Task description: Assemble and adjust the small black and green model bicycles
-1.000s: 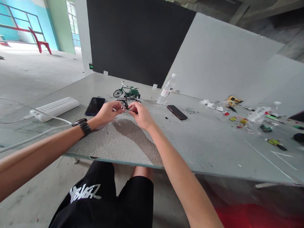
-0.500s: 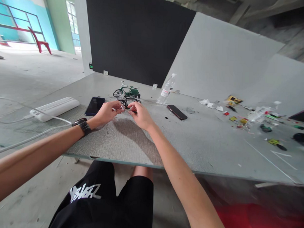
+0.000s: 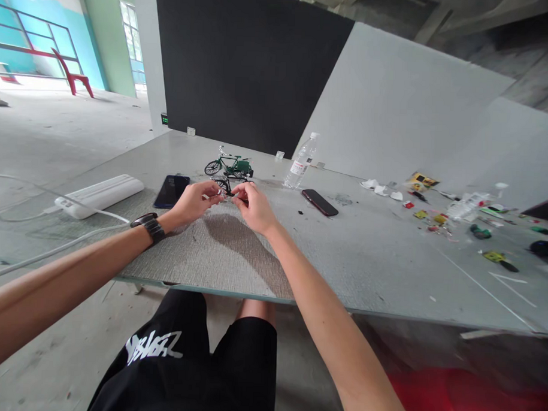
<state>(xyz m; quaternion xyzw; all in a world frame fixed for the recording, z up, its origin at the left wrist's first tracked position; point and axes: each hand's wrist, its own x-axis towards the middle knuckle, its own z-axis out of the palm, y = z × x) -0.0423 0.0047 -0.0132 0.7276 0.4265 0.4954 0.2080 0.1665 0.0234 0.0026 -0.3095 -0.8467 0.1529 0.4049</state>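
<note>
Low over the table, my left hand pinches a small silver part between thumb and fingertips. It may be the handlebar of the black model bicycle, but that is too small to tell. My right hand is closed at the bicycle's lower side, thumb and forefinger on its dark frame. Fingers hide much of this bicycle, including most of its rear. Just behind it stands a green model bicycle with a green box at its rear and a silver handlebar.
Left of my hands lie a dark phone and a white power bank with a cable. A water bottle and another phone are to the right. Several small parts litter the far right. A black panel rises behind.
Both hands stay almost in place at the black model bicycle, with only slight finger movement. The view has shifted very slightly.
</note>
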